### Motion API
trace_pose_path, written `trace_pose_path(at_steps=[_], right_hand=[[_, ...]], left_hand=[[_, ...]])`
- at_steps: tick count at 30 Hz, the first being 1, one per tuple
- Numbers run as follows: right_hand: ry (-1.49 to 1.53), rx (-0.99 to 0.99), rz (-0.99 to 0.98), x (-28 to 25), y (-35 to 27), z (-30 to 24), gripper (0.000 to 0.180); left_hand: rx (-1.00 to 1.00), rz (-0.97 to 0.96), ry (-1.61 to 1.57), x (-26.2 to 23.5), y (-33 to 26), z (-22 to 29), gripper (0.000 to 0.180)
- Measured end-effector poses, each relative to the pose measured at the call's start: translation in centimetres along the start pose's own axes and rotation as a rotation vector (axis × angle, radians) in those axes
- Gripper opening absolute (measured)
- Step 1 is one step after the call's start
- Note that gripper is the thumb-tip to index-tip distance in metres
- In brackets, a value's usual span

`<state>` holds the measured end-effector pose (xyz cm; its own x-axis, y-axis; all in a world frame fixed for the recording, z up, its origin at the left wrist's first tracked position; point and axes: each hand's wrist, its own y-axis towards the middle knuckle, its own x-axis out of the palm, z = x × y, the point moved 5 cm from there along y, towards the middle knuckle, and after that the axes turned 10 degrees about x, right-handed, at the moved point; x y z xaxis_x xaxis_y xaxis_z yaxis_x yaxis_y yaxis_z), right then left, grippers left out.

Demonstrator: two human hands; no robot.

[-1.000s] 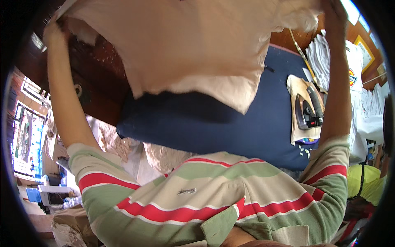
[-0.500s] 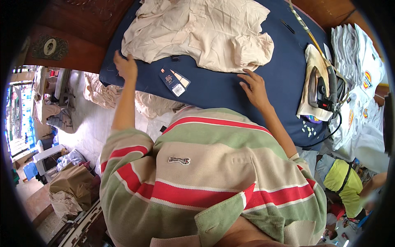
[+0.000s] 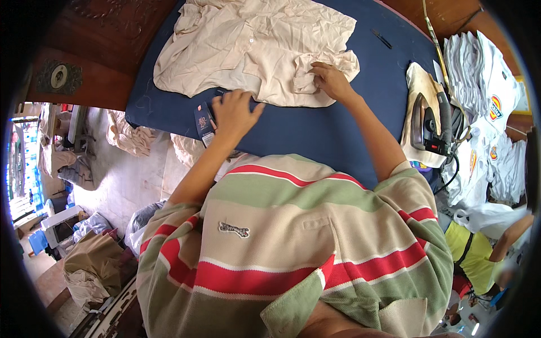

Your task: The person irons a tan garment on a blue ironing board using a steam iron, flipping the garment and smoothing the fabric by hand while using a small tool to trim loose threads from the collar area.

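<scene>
A wrinkled cream shirt (image 3: pixel 214 45) with a small button lies spread over the dark blue padded table. On its right part, my right hand (image 3: pixel 333 83) has curled fingers closed on a bunched fold of the cloth. My left hand (image 3: pixel 234 112) is at the shirt's near edge, fingers apart and thumb out, holding nothing that I can see. Just beside it, a dark cardboard hang tag (image 3: pixel 203 121) lies on the table, partly covered by that hand and wrist.
An iron (image 3: pixel 425 121) stands on a cream cloth at the right, its cord trailing down. Small dark thread snips (image 3: pixel 381 39) lie at the far right. Stacked white shirts (image 3: pixel 479 79) are beyond the iron. A person in yellow (image 3: pixel 470 253) is at lower right. Carved wood (image 3: pixel 90 62) borders the left.
My left hand has moved right, from the shirt's left edge to beside the tag. My right hand has gone up and left onto the shirt, where the cloth is now bunched.
</scene>
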<state>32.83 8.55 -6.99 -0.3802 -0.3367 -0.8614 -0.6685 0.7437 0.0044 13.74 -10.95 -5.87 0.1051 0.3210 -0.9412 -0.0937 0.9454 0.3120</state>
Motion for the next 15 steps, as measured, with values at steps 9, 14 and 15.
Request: trace_pose_path(at_steps=[9,14,15], right_hand=[[0.971,0.356,0.536,-9.0,-4.6,12.9,0.021],[-0.019,0.589,1.161,-11.0,-12.7,17.0,0.051],[0.126,0.440,1.036,-9.9,-11.9,13.1,0.052]], left_hand=[[-0.484,0.290,-0.823,4.5,3.3,-1.3,0.027],[-0.322,0.032,-0.353,4.3,3.3,-0.3,0.030],[-0.344,0.010,-0.323,4.2,2.5,-0.4,0.030]])
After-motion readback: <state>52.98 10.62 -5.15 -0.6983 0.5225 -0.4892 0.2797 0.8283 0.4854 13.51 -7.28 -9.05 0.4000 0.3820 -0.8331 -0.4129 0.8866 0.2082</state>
